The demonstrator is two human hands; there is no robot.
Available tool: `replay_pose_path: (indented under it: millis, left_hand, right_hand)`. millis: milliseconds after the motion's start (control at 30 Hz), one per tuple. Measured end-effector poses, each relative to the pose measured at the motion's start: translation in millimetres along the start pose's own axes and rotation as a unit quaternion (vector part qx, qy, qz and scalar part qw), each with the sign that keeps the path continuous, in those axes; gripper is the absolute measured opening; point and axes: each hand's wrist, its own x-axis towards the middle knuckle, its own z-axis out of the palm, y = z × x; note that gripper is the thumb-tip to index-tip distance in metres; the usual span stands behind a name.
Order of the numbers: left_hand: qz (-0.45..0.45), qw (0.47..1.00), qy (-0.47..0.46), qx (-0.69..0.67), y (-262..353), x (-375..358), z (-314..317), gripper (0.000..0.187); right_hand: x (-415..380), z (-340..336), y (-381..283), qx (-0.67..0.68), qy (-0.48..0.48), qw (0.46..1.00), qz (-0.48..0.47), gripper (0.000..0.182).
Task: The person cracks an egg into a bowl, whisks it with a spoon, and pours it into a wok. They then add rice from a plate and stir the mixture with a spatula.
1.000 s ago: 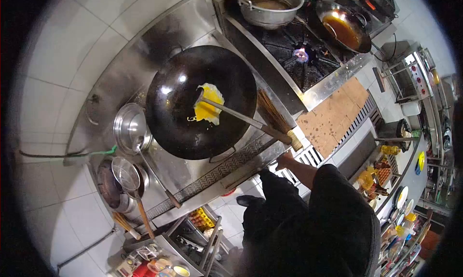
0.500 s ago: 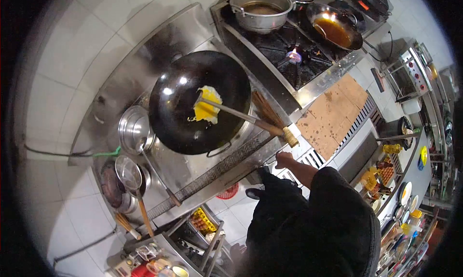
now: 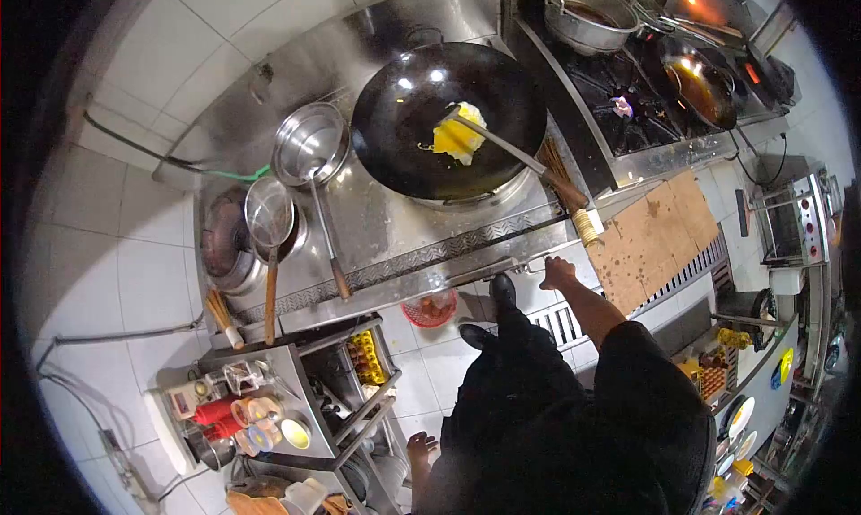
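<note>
My right hand [image 3: 560, 274] is at the front edge of the steel stove, its fingers curled at a small metal part I cannot make out. Above it, the black wok [image 3: 395, 147] holds a yellow and white fried egg [image 3: 459, 135]. A long-handled wok utensil [image 3: 511, 150] rests with its head at the egg and its wooden grip over the near rim; no hand is on it. Low in the view, my left hand [image 3: 420, 448] hangs beside the side table, fingers slightly bent and apart, holding nothing.
A bamboo brush [image 3: 585, 226] lies right of the wok. Left stand a steel pot [image 3: 311, 144], a ladle [image 3: 325, 237] and a strainer [image 3: 269, 212]. A lit burner [image 3: 622, 107], a large pot [image 3: 587, 32] and an oil-filled wok [image 3: 702, 89] are right. A red basket [image 3: 429, 310] sits on the floor.
The view has swung, so the stove and wok appear farther up and right. My left hand has come into clearer view. My right hand stays by the stove's front edge; the egg and utensil remain in the wok.
</note>
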Motion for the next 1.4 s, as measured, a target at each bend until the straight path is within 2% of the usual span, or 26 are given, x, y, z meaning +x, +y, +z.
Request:
replay_pose_path:
  millis: [33, 100, 133, 233, 300, 367, 400, 433, 467, 500, 567, 633, 700, 767, 833, 867, 933, 967, 1000, 1100, 1133, 1167, 1233, 1300, 1367, 1400]
  left_hand:
    - [-0.005, 1.0, 0.022, -0.004, -1, -3, 0, 0.032]
    - [0.048, 0.998, 0.016, 0.03, -10, -16, 7, 0.032]
    - [0.099, 0.993, 0.011, 0.067, -12, -25, 11, 0.032]
    - [0.091, 0.991, 0.05, 0.084, -4, -45, 29, 0.039]
    - [0.076, 0.997, -0.001, 0.014, -5, -35, 17, 0.031]
    - [0.052, 0.994, -0.061, -0.08, -23, -10, 5, 0.016]
    - [0.047, 0.989, -0.072, -0.124, -30, 1, 9, 0.012]
    - [0.04, 0.981, -0.088, -0.17, -36, 10, 17, 0.015]
    - [0.017, 0.945, -0.131, -0.299, -41, 17, 33, 0.022]
    - [0.053, 0.98, -0.088, -0.172, -39, 16, 34, 0.019]
    - [0.086, 0.992, -0.05, -0.077, -30, 14, 62, 0.016]
    - [0.105, 0.992, -0.038, -0.058, -17, 19, 93, 0.016]
    - [0.133, 0.989, -0.038, -0.06, -2, 28, 128, 0.02]
    - [0.149, 0.985, -0.036, -0.085, 5, 33, 160, 0.026]
    - [0.119, 0.987, 0.078, 0.072, 31, 10, 203, 0.026]
    - [0.162, 0.986, 0.016, 0.029, 29, 6, 207, 0.026]
    - [0.158, 0.985, 0.064, 0.032, 35, -10, 232, 0.022]
    - [0.164, 0.985, 0.059, 0.02, 28, -16, 236, 0.022]
    - [0.163, 0.985, 0.06, -0.003, 21, -17, 241, 0.023]
    - [0.141, 0.988, 0.053, -0.018, -10, 9, 231, 0.023]
    - [0.155, 0.986, 0.023, -0.065, -20, 12, 227, 0.023]
    - [0.154, 0.986, 0.019, -0.068, -16, 8, 229, 0.023]
    - [0.098, 0.982, 0.129, 0.094, -11, 2, 237, 0.023]
    - [0.131, 0.987, 0.093, 0.03, -24, 8, 225, 0.023]
    - [0.17, 0.983, 0.061, -0.027, -30, 23, 213, 0.023]
    - [0.184, 0.981, 0.054, -0.042, -33, 28, 207, 0.023]
  right_hand:
    - [-3, 0, -1, -0.002, 0.029, 1.0, 0.004, 0.062]
    - [-3, -5, -3, -0.018, -0.033, 0.999, 0.001, 0.07]
    - [-2, 1, -3, -0.006, 0.012, 1.0, 0.02, 0.073]
    - [-18, 4, -3, 0.005, 0.065, 0.996, 0.057, 0.082]
    - [-39, 23, 6, 0.043, 0.207, 0.977, 0.04, 0.077]
    - [-79, 10, 20, 0.056, 0.108, 0.992, -0.013, 0.073]
    - [-61, 16, 50, 0.332, -0.095, 0.936, -0.073, 0.073]
    - [-40, 19, 79, 0.563, -0.292, 0.763, -0.124, 0.075]
    - [-64, -22, 76, 0.744, -0.28, 0.601, -0.082, 0.072]
    - [-112, -92, 60, 0.879, -0.254, 0.403, -0.034, 0.072]
    - [-134, -191, 45, 0.846, -0.204, 0.473, -0.14, 0.073]
    - [-116, -255, 41, 0.783, -0.237, 0.55, -0.167, 0.073]
    - [-54, -280, 49, 0.727, -0.378, 0.52, -0.241, 0.068]
    - [-56, -334, 46, 0.694, -0.428, 0.517, -0.261, 0.056]
    - [-75, -396, 40, 0.473, -0.225, 0.83, -0.189, 0.039]
    - [-92, -418, 39, 0.391, -0.164, 0.878, -0.224, 0.033]
    - [-107, -463, 38, 0.147, -0.057, 0.948, -0.276, 0.024]
    - [-109, -481, 38, -0.012, -0.015, 0.958, -0.286, 0.022]
    - [-132, -491, 25, -0.125, 0.075, 0.931, -0.334, 0.03]
    - [-162, -503, 4, -0.206, 0.07, 0.889, -0.403, 0.036]
    - [-183, -503, -11, -0.258, 0.084, 0.892, -0.362, 0.034]
    - [-190, -494, -23, -0.261, 0.086, 0.892, -0.359, 0.034]
    - [-183, -470, -45, -0.269, 0.143, 0.907, -0.29, 0.03]
    - [-125, -422, -42, -0.254, 0.226, 0.882, -0.327, 0.028]
    - [-159, -394, -69, -0.278, 0.202, 0.898, -0.274, 0.026]
    - [-163, -383, -75, -0.25, 0.221, 0.894, -0.298, 0.024]
